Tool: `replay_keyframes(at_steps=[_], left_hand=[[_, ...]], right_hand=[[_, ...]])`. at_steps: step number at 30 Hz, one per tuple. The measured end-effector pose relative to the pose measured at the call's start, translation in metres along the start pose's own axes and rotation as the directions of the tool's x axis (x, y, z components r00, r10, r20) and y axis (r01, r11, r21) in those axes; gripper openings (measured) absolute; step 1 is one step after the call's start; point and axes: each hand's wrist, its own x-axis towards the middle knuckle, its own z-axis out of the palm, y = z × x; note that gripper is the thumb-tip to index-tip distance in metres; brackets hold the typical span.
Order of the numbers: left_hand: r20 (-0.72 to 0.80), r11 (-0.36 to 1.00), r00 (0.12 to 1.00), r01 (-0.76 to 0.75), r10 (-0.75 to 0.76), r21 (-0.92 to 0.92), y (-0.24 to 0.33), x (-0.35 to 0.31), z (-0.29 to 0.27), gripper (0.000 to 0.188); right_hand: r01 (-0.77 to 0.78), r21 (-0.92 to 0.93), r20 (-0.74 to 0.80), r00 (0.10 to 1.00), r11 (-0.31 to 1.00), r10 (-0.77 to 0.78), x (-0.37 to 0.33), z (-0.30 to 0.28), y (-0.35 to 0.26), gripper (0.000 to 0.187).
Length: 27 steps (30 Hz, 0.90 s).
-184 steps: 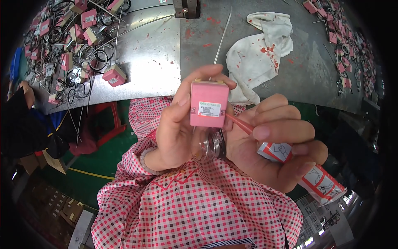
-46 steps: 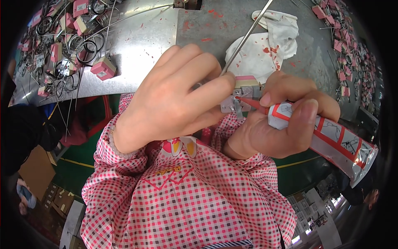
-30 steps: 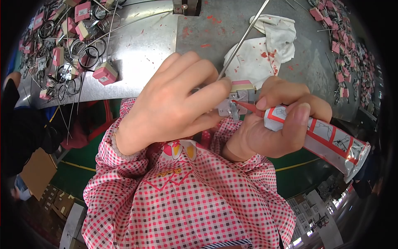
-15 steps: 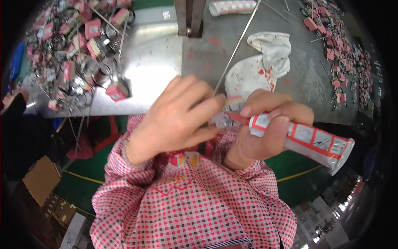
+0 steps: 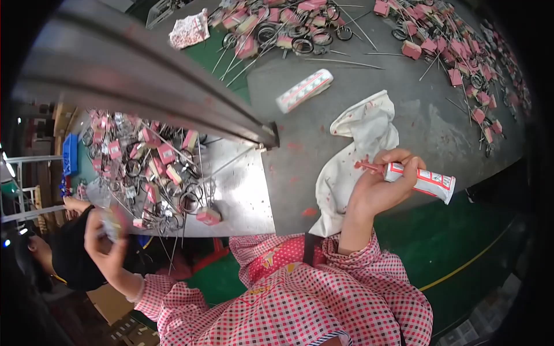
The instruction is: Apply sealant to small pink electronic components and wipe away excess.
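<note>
One tube (image 5: 430, 184) gripped in your right hand (image 5: 384, 189), nozzle (image 5: 373, 167) over the white cloth (image 5: 336, 181) on the tabletop (image 5: 433, 135); your left hand (image 5: 105, 249) holds a blurred box (image 5: 111, 225) near the left pile (image 5: 166, 153).

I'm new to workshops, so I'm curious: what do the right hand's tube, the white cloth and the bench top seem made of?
The tube looks like thin metal foil or plastic, slightly shiny, with a flattened end. The white cloth seems to be soft matte fabric, judging by its folds; fibre unclear. The bench top is probably sheet metal: grey, with glare on one part.
</note>
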Motion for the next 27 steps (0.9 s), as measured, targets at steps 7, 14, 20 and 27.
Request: replay_keyframes(at_steps=[7,14,20,27], left_hand=[[-0.069,0.548,0.983,0.154,-0.173,0.822,-0.109,0.114,-0.062,0.039],[0.357,0.925,0.934,-0.121,-0.016,0.359,-0.085,0.270,0.063,0.036],[0.395,0.836,0.743,0.527,-0.541,0.153,-0.090,0.336,0.238,0.045],[0.313,0.808,0.834,0.534,-0.454,-0.249,-0.108,0.346,0.269,0.038]], right_hand=[[-0.095,-0.008,0.137,0.986,0.995,0.095,0.017,-0.012,0.015,0.015],[-0.140,-0.065,0.199,0.968,0.988,0.150,0.018,-0.019,0.019,0.014],[-0.117,-0.083,0.229,0.964,0.990,0.133,0.018,-0.021,0.022,0.013],[-0.196,-0.051,0.302,0.932,0.979,0.202,0.017,-0.020,0.023,0.015]])
